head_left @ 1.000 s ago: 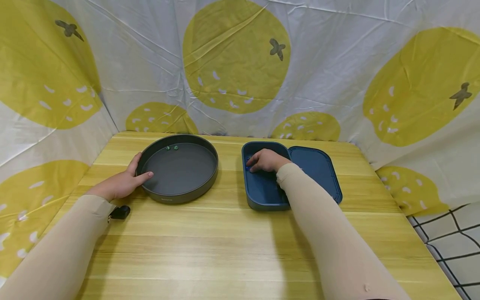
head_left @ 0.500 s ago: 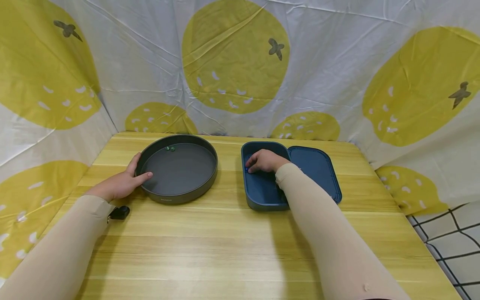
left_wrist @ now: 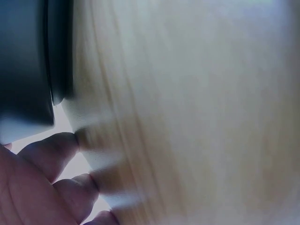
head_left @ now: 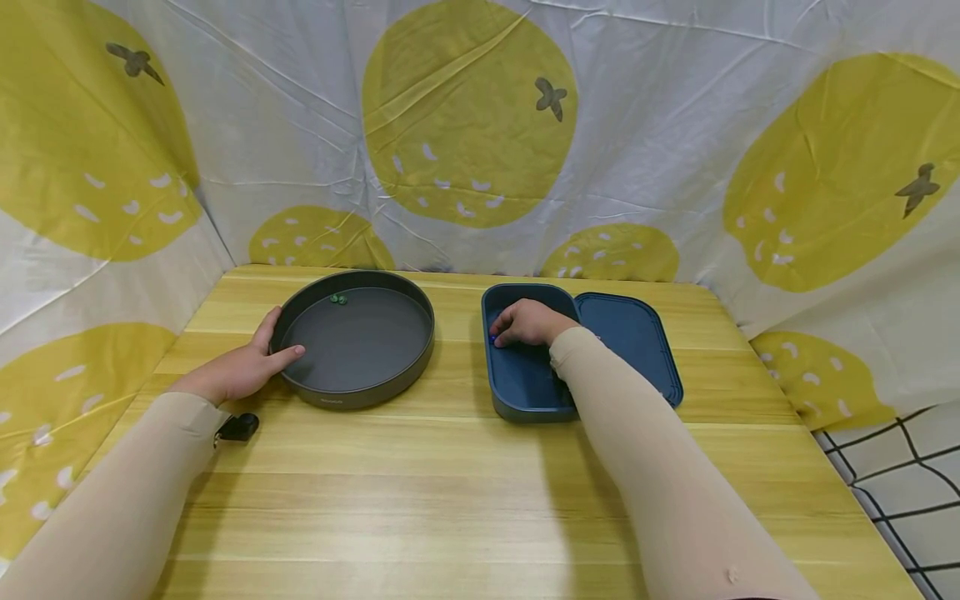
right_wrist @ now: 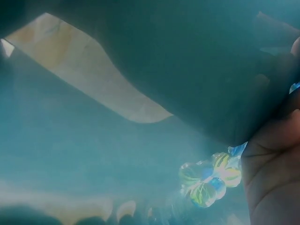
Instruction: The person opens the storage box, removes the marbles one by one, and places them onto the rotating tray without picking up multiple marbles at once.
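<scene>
A dark grey round pan stands on the left of the table, with two small green marbles near its back wall. My left hand holds its left side, thumb over the rim and fingers outside. In the left wrist view, fingertips touch the wood beside the pan wall. My right hand reaches into a dark blue rectangular container, fingertips bunched low by its left wall. Blue shows at those fingertips, where they pinch a marble. Several clear glass marbles with coloured swirls lie beside the hand.
A flat dark blue lid lies against the container's right side. Behind the wooden table hangs a white cloth with yellow fruit prints. A black wire grid stands past the table's right edge.
The two green marbles in the pan have come closer together, the right one rolling left. Both hands stay in nearly the same places.
</scene>
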A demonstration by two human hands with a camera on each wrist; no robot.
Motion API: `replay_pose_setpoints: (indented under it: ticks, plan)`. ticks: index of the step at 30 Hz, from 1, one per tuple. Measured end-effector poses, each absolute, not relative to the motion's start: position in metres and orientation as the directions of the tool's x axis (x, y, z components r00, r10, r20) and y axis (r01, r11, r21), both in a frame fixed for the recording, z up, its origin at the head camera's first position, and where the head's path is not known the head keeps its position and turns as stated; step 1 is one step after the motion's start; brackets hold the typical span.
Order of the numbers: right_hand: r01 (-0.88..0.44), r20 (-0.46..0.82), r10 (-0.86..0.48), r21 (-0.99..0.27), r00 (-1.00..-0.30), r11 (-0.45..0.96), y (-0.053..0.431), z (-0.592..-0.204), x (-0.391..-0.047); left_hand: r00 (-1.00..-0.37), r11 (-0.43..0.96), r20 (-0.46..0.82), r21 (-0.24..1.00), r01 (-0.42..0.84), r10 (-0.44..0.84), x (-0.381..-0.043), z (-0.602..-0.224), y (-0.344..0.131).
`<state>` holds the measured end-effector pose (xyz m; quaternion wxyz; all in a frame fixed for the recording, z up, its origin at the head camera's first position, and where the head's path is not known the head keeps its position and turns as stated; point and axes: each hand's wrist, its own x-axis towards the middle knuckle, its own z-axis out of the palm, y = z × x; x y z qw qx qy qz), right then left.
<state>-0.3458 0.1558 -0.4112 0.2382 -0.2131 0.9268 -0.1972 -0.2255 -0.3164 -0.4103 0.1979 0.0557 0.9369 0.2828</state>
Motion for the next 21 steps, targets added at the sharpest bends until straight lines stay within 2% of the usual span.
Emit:
replay_pose_setpoints:
  ticks: [12,21]
  plan:
    - [-0.302,-0.337,-0.486,-0.471,-0.807,0.829,0.159,-0.407,-0.344,-0.915,0.841,-0.342,0.541,-0.005,0.214,-0.224,-0.408,-0.315]
    - [-0.294,-0.269,-0.478,-0.514,-0.836,0.805,0.163,-0.397,-0.343,-0.916,0.836,-0.337,0.548,-0.002,0.218,-0.223,-0.407,-0.315]
